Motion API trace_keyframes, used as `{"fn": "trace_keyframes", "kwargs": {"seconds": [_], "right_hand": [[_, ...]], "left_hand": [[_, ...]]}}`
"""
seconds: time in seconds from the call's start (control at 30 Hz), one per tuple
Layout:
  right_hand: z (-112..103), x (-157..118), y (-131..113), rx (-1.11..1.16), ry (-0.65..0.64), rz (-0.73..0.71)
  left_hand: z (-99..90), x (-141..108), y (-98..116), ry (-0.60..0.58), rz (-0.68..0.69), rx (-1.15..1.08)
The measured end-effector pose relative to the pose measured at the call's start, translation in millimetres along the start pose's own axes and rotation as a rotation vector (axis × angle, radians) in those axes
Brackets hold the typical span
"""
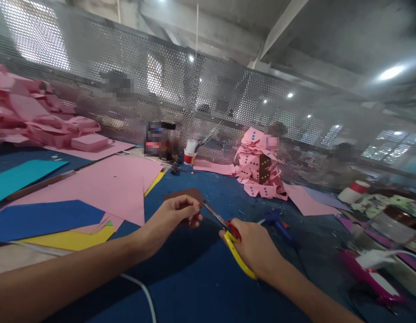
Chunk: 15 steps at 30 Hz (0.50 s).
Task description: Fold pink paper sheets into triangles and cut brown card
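- Left fingers [192, 211] pinch the near edge of a flat brown sheet [187, 194], which extends beyond them
- Right fingers [237, 227] grip red-and-yellow-handled metal scissors [240, 261], tips at the sheet's right side
- Blue table [194, 287] beneath
- Beyond, dotted, folded pink pieces [251, 163], stacked before perforated mesh [214, 85]

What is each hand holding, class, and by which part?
The right hand grips scissors by their handles; the left hand pinches brown paper by its near edge.
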State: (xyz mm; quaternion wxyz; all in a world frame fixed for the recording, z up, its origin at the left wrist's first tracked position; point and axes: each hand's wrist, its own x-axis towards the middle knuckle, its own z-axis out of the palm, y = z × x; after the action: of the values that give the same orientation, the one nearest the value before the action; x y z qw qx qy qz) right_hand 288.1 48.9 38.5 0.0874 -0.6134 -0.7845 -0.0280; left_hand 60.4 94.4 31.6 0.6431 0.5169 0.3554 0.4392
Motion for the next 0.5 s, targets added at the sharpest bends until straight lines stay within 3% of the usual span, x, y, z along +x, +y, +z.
{"fn": "trace_keyframes", "kwargs": {"seconds": [0.5], "right_hand": [[-0.5,-1.0,0.3,0.083,0.035,-0.003]], "left_hand": [[1.4,-2.0,4.3,0.023,0.022,-0.038]]}}
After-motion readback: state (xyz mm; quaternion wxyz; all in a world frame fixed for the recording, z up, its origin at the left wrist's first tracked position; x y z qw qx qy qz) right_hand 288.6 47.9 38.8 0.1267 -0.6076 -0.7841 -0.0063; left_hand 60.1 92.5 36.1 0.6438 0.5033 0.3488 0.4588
